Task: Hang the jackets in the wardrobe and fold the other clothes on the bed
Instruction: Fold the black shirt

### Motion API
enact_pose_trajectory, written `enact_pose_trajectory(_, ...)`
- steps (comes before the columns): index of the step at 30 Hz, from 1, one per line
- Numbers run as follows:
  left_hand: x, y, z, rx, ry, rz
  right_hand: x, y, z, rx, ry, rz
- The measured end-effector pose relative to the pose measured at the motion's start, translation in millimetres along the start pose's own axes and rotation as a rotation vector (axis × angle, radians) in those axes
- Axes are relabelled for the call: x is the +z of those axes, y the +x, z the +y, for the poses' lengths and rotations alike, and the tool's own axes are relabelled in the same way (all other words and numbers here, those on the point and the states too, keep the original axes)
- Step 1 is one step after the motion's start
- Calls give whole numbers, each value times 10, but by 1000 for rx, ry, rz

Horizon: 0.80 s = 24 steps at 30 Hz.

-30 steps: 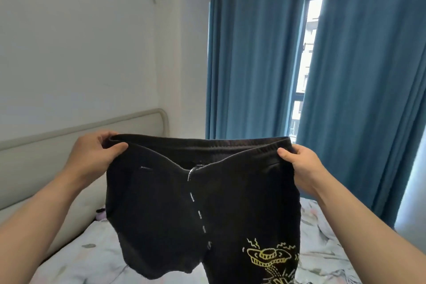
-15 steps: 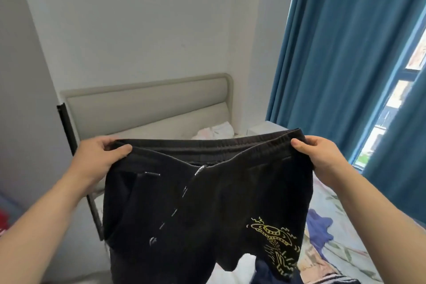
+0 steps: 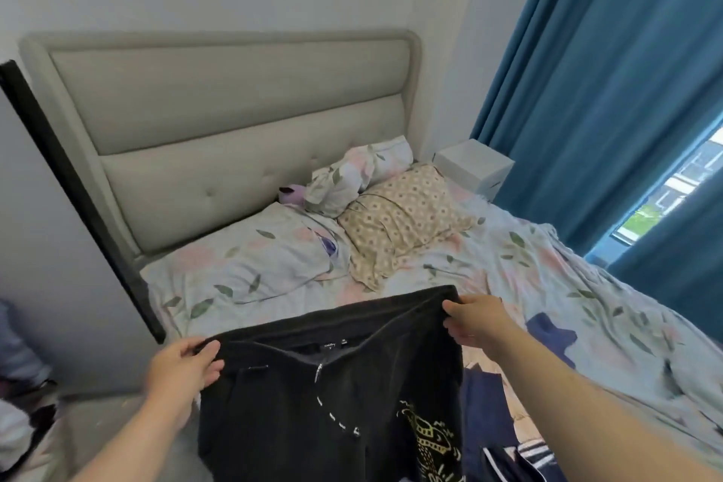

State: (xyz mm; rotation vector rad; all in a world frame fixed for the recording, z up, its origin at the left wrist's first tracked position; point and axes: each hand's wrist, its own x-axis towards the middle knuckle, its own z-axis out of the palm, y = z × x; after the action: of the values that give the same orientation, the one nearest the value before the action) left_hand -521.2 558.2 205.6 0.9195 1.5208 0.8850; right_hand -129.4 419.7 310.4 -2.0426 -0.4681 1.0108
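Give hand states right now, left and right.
Left hand: closed, holding the black pants at the waistband.
Right hand: closed, holding the waistband's other end.

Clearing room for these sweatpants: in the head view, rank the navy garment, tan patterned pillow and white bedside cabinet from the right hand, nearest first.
From the right hand:
1. Navy garment, on the bed just beside it.
2. Tan patterned pillow, farther up the bed.
3. White bedside cabinet, in the corner by the curtain.
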Motion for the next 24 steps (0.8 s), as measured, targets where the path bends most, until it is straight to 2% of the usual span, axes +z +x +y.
enact_pose_trajectory(5,285,600,-875,-271,-167,72,735,835,622,149,140,10)
enact_pose_trajectory(10,489,1410,-1507,-313,-270,143,1515,1657,998,183,285,128)
enact_pose_trajectory(12,551,1740,-1754,-353,-309,227,1822,2003,1121,176,276,156)
enact_pose_trajectory(18,789,2765,-2173,-320,-422,319,2680,3179,1360,81,175,164)
enact_pose_trajectory(23,984,3633,-2354,-241,-491,503,3357,4103,1263,-24,118,108)
enact_pose_trajectory(24,1023,3769,-2370,-191,-443,523,3487,4250,1208,-45,105,102)
